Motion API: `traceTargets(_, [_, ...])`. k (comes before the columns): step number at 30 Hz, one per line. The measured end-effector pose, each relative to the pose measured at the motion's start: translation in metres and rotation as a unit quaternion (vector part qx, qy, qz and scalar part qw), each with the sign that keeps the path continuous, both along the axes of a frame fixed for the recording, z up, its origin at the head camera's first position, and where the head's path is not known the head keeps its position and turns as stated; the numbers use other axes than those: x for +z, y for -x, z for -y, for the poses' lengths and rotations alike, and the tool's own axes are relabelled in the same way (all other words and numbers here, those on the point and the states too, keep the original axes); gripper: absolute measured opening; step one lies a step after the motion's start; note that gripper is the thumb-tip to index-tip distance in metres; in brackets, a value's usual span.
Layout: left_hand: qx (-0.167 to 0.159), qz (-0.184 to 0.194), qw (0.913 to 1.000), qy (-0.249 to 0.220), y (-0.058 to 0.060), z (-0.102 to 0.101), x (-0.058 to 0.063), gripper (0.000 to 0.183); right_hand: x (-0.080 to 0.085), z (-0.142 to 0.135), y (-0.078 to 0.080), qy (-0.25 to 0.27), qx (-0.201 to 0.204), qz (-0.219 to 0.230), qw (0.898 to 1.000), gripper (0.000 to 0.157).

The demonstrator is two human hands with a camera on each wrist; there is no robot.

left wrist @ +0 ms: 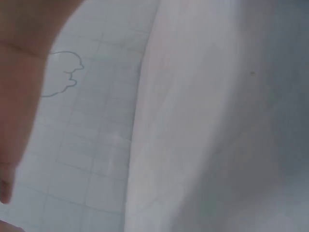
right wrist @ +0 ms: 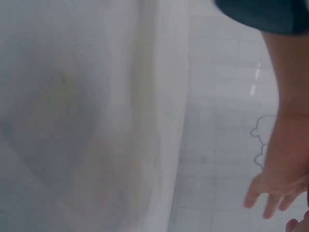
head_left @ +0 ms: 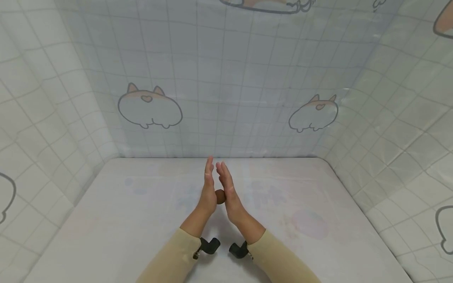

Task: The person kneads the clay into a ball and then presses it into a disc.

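A small round brown ball (head_left: 220,197) sits between the two palms in the head view. My left hand (head_left: 208,192) stands with straight fingers pointing away from me, its palm against the ball's left side. Opposite it, my right hand (head_left: 231,198) touches the ball's right side, fingers also straight. Toward the fingertips a narrow gap separates the hands. The left wrist view catches part of the left hand (left wrist: 19,111) at its left edge. At the right edge of the right wrist view is the right hand (right wrist: 287,159). Neither wrist view shows the ball.
Beneath the hands lies a white table (head_left: 141,220) with faint pastel patches. A grid-patterned curtain (head_left: 226,70) with cartoon animals stands behind it and at both sides. Dark wrist-worn devices, one left (head_left: 210,246) and one right (head_left: 238,250), sit at the cuffs.
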State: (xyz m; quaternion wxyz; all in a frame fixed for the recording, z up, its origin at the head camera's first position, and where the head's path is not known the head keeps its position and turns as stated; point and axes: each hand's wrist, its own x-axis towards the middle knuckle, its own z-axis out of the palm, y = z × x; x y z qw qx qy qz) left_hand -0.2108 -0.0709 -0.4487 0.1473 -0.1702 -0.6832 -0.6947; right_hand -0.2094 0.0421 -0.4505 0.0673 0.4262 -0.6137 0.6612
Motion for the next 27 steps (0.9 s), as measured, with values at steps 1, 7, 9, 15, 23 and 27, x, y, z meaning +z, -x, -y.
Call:
traceTargets(1, [-0.001, 0.004, 1.0, 0.003, 0.0, 0.0, -0.002, 0.086, 0.001, -0.001, 0.0, 0.001, -0.002, -0.007, 1.0, 0.085])
traceTargets(7, [-0.029, 0.014, 0.9992, 0.023, -0.002, -0.004, -0.012, 0.08, 0.011, -0.005, 0.001, -0.01, -0.041, -0.04, 0.998, 0.083])
traceTargets(9, [-0.039, 0.013, 0.9987, 0.031, -0.003, -0.005, -0.013, 0.08, 0.014, -0.006, 0.002, -0.016, -0.052, -0.04, 0.998, 0.083])
traceTargets(15, [-0.082, 0.003, 0.9964, 0.021, -0.009, -0.006, -0.009, 0.081, 0.015, -0.007, 0.009, -0.035, -0.055, -0.034, 0.997, 0.088])
traceTargets(23, [-0.126, -0.037, 0.9912, -0.018, -0.013, -0.008, -0.002, 0.084, 0.004, -0.009, 0.02, -0.04, -0.054, -0.022, 0.998, 0.089])
traceTargets(27, [-0.103, -0.062, 0.9926, -0.018, -0.014, -0.007, 0.002, 0.086, -0.002, -0.009, 0.021, -0.048, -0.054, -0.019, 0.997, 0.089])
